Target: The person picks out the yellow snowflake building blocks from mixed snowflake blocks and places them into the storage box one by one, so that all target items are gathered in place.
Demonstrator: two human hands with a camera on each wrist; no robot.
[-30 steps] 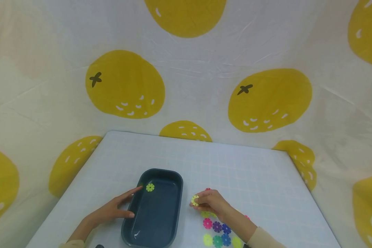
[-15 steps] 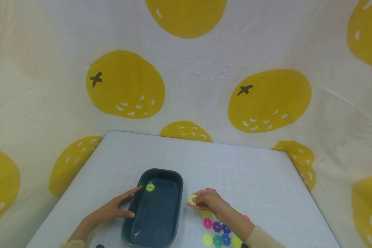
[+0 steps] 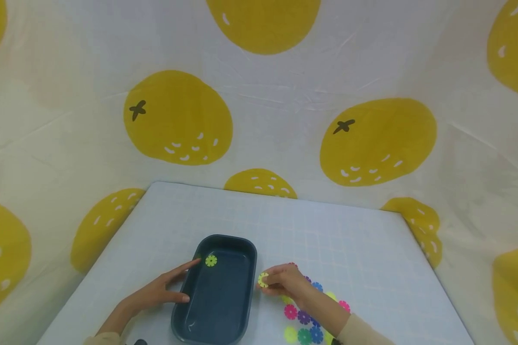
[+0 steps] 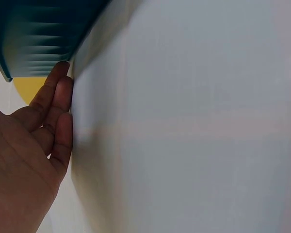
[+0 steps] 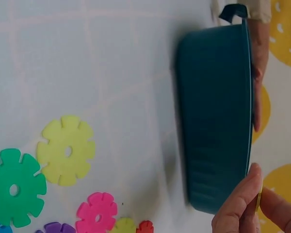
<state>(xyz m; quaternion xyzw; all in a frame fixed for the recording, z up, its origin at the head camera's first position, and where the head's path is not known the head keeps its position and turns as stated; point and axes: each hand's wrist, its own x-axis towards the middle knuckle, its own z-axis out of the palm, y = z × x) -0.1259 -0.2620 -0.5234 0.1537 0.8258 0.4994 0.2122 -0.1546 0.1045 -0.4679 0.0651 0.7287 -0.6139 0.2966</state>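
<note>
Your right hand [image 3: 286,281] pinches one yellow disc [image 3: 261,278], its face toward your head, just right of one blue tray [image 3: 217,299], whose long axis runs near to far. Your left hand [image 3: 156,290], index straight, touches its left side. Inside, far left, lies one lime disc [image 3: 211,260]; white tabletop [image 3: 345,249] stretches beyond.

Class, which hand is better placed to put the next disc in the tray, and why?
Probably the right hand: it pinches a yellow disc beside the tray, while the left hand holds no disc and lies at the tray's opposite side.
</note>
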